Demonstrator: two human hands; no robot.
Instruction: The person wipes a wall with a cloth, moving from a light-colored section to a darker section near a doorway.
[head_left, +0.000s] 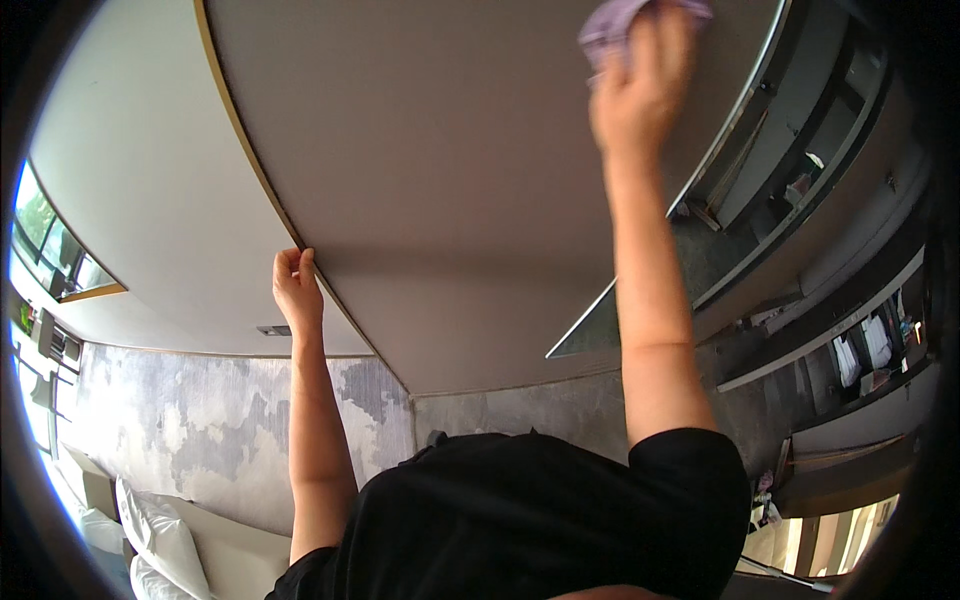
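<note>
My right hand (637, 105), slightly blurred, holds a crumpled purple cloth (611, 30) against a tall grey-brown panel (450, 150) at the top of the view. Lower down on the left, my left hand (296, 285) pinches the panel's brass-coloured edge trim (251, 157) between thumb and curled fingers. The panel's surface is smooth and plain, with a soft shadow band running across it level with my left hand. Part of the cloth is cut off by the picture's upper rim.
A pale wall (165, 187) with a switch plate (274, 331) adjoins the trim. Right of the panel, a metal-edged glass or mirror pane (592, 330) stands beside dark shelving (817, 157). Patterned grey carpet (217, 427) covers the floor. White pillows (161, 532) lie at lower left.
</note>
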